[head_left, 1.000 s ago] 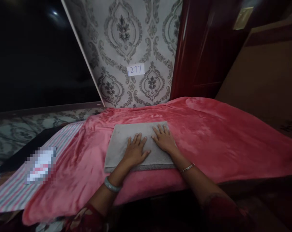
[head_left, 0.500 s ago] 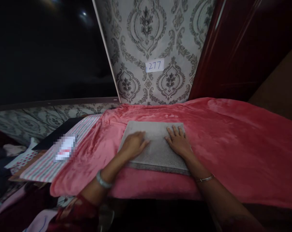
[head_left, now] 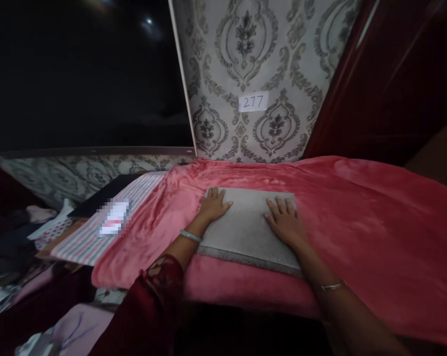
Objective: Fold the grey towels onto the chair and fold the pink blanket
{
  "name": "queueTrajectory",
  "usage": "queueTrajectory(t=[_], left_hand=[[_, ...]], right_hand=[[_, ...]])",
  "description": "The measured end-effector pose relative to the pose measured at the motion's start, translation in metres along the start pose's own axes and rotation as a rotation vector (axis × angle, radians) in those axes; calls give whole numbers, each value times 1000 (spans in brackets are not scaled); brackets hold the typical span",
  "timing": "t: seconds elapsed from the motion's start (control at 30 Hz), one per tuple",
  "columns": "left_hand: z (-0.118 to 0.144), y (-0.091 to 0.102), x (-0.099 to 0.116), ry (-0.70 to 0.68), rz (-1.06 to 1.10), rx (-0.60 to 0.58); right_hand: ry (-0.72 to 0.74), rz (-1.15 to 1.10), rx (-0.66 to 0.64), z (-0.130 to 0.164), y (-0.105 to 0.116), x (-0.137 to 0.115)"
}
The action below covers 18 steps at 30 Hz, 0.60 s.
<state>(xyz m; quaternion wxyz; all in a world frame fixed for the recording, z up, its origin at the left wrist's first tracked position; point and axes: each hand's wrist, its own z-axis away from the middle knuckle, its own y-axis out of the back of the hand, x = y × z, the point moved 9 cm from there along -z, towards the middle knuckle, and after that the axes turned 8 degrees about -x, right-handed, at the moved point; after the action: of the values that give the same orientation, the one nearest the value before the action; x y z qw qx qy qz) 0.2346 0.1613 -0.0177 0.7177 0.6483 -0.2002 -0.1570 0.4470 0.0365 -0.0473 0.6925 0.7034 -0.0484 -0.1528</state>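
A flat grey rectangle of folded, soft-looking fabric (head_left: 247,222) lies on a pink plush blanket (head_left: 364,227). Its front edge shows a darker, fuzzy layer beneath the smooth top. My left hand (head_left: 213,205) rests on its left side, palm down, fingers stretched toward the far left corner. On the right side lies my right hand (head_left: 284,222), also flat, with its fingers spread near the far right corner. Both hands touch the grey fabric without gripping it. The blanket around it is rumpled to the left.
A striped cloth (head_left: 86,242) with a blurred white item (head_left: 114,217) on it lies to the left. Behind stand a large dark screen (head_left: 90,79) and a patterned wall with a "277" paper label (head_left: 253,102). A dark red panel (head_left: 375,84) rises at right.
My left hand has moved from the middle-left of the grey fabric to its far left edge, fingers now spread. My right hand stays on the right side. The view has shifted slightly.
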Motion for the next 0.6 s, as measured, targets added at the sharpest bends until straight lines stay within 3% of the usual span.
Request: queueTrajectory(t=[0.17, 0.4, 0.6], left_hand=[[12, 0, 1, -34, 17, -14], [61, -9, -14, -118, 84, -11], [65, -13, -23, -120, 123, 13]], right_hand=[[30, -29, 51, -3, -8, 8], [58, -44, 95, -10, -18, 16], [92, -34, 31, -9, -20, 18]])
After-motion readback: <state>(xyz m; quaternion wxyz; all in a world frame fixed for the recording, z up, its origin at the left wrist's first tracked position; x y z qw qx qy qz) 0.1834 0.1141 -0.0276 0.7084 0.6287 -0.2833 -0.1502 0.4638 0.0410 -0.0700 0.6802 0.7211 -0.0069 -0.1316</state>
